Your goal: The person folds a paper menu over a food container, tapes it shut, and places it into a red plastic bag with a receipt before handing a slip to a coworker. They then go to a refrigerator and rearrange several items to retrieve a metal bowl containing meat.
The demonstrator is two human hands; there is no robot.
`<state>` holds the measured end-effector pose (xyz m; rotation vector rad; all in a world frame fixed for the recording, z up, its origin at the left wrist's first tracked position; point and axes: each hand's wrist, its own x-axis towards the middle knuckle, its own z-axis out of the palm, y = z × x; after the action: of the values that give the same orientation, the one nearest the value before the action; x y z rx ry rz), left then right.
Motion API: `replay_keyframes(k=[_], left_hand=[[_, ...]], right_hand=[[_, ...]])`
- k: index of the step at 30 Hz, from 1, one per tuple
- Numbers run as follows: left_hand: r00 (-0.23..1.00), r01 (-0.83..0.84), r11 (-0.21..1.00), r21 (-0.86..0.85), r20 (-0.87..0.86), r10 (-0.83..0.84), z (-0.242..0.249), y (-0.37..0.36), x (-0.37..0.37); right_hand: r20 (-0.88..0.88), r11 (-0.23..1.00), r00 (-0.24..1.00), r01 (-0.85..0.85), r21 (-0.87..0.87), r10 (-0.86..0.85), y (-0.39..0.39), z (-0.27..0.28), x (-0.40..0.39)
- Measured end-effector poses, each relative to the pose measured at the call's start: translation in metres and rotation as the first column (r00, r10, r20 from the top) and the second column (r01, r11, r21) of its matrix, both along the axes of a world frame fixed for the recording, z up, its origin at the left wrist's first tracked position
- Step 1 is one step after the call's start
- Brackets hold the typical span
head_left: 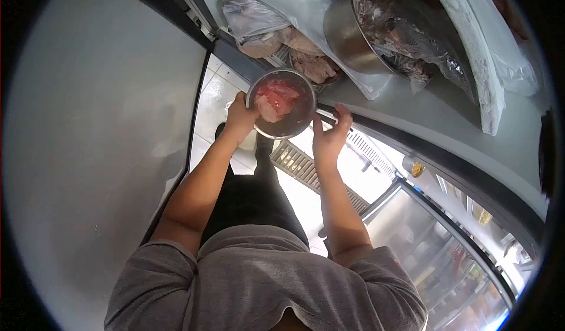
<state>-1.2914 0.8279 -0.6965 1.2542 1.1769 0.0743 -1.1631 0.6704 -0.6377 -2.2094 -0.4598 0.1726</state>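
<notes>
A round metal bowl (pixel 300 122) with pieces of raw red and pink meat (pixel 275 99) in it is held out in front of me. My left hand (pixel 240 121) grips its left rim, the fingers partly hidden under the side. My right hand (pixel 331 135) is at the right side, its thumb against the rim and its fingers curled around what looks like a short handle, though I cannot make this out clearly. Just beyond the bowl, larger pale pieces of meat (pixel 312 67) lie in a container at the edge of the fridge.
A large metal pot (pixel 347 33) with plastic-wrapped meat stands on the fridge shelf (pixel 435 113). Plastic bags (pixel 250 13) hang beside it. The grey fridge door (pixel 112 131) stands at my left. A floor drain grate (pixel 297 163) and a glass-fronted cabinet (pixel 435 248) are at the lower right.
</notes>
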Motion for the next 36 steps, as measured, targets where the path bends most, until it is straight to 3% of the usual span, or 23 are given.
replay_keyframes(k=[1, 2, 3, 4, 6, 7, 9, 11, 13, 15, 16, 17, 18, 21, 22, 24, 27, 29, 30, 32, 33, 34, 36], left_hand=[[1.000, -0.005, 1.000, -0.001, -0.001, 0.005, 0.000, -0.004, -0.003], [1.000, -0.024, 1.000, -0.005, -0.001, 0.024, -0.001, -0.008, -0.006], [0.999, -0.041, 0.999, -0.011, -0.003, 0.041, 0.000, -0.014, -0.009], [0.999, -0.045, 0.999, -0.013, -0.009, 0.045, 0.008, -0.018, -0.008], [0.999, -0.015, 0.997, 0.071, 0.050, 0.012, 0.026, -0.022, 0.003], [0.997, -0.002, 0.994, 0.112, 0.078, -0.007, 0.031, -0.024, 0.006], [0.994, -0.029, 0.996, 0.082, 0.109, 0.020, 0.023, -0.024, 0.009], [0.995, 0.064, 0.980, 0.191, 0.059, -0.077, 0.029, -0.024, 0.017], [0.998, 0.047, 0.985, 0.169, 0.043, -0.055, 0.030, -0.023, 0.027], [0.998, 0.037, 0.984, 0.174, 0.035, -0.043, 0.032, -0.019, 0.034], [0.998, 0.032, 0.984, 0.177, 0.039, -0.040, 0.030, -0.016, 0.035], [1.000, 0.022, 0.980, 0.200, 0.004, -0.023, 0.025, -0.013, 0.036], [0.999, 0.013, 0.975, 0.222, -0.034, -0.005, 0.019, -0.011, 0.036], [0.986, -0.164, 0.983, 0.078, 0.054, 0.160, -0.018, -0.007, 0.026], [0.983, -0.172, 0.984, 0.048, 0.077, 0.168, -0.027, -0.005, 0.019], [0.976, -0.192, 0.981, -0.026, 0.095, 0.193, -0.025, -0.002, 0.010], [0.959, -0.248, 0.958, -0.144, 0.102, 0.264, -0.018, -0.004, -0.002], [0.957, -0.235, 0.961, -0.148, 0.140, 0.255, -0.027, -0.009, -0.018], [0.972, -0.216, 0.966, -0.144, 0.064, 0.227, 0.001, -0.010, -0.018], [0.986, -0.119, 0.987, -0.107, 0.103, 0.130, 0.004, -0.016, -0.025], [0.991, -0.036, 0.996, -0.081, 0.123, 0.046, 0.009, -0.019, -0.028], [0.990, 0.004, 0.998, -0.064, 0.144, 0.005, 0.024, -0.023, -0.026], [0.975, 0.219, 0.975, -0.024, -0.046, -0.220, 0.055, -0.040, -0.017]], right_hand=[[-0.001, 1.000, 1.000, -0.005, -0.001, 0.005, 0.011, 0.001, 0.001], [-0.006, 0.944, 0.957, -0.287, -0.163, 0.290, 0.022, 0.000, 0.002], [-0.059, 0.785, 0.836, -0.535, -0.312, 0.546, 0.030, -0.004, 0.000], [-0.064, 0.783, 0.834, -0.539, -0.310, 0.548, 0.039, -0.010, -0.007], [0.020, 0.684, 0.805, -0.489, -0.541, 0.592, 0.058, -0.024, -0.017], [0.020, 0.682, 0.802, -0.494, -0.539, 0.597, 0.065, -0.028, -0.016], [-0.171, 0.675, 0.873, -0.466, -0.573, 0.458, 0.075, -0.035, -0.012], [-0.133, 0.719, 0.891, -0.432, -0.544, 0.434, 0.076, -0.056, -0.001], [-0.174, 0.780, 0.920, -0.391, -0.488, 0.352, 0.079, -0.058, 0.007], [-0.093, 0.849, 0.935, -0.350, -0.397, 0.342, 0.073, -0.067, 0.015], [-0.361, 0.933, 0.899, -0.323, -0.160, 0.249, 0.069, -0.070, 0.023], [-0.610, 0.975, 0.765, -0.213, 0.064, 0.208, 0.066, -0.074, 0.033], [-0.608, 0.973, 0.764, -0.219, 0.069, 0.215, 0.068, -0.067, 0.044], [-0.766, 0.855, 0.558, 0.179, 0.486, 0.319, 0.067, -0.033, 0.078], [-0.764, 0.853, 0.562, 0.184, 0.489, 0.317, 0.069, -0.049, 0.096], [-0.853, 0.809, 0.512, 0.456, 0.370, 0.101, 0.086, -0.080, 0.124], [-0.878, 0.788, 0.474, 0.516, 0.337, 0.064, 0.089, -0.066, 0.122], [-0.873, 0.794, 0.482, 0.500, 0.346, 0.076, 0.061, -0.110, 0.124], [-0.627, 0.934, 0.777, 0.176, 0.310, 0.062, 0.045, -0.123, 0.117], [-0.468, 0.951, 0.876, 0.037, 0.307, 0.117, 0.018, -0.082, 0.085], [-0.622, 0.865, 0.771, 0.212, 0.454, 0.137, 0.002, -0.044, 0.055], [-0.662, 0.878, 0.737, 0.220, 0.426, 0.136, -0.018, -0.025, 0.037], [-0.686, 0.904, 0.717, 0.204, 0.374, 0.122, -0.058, 0.006, 0.015]])
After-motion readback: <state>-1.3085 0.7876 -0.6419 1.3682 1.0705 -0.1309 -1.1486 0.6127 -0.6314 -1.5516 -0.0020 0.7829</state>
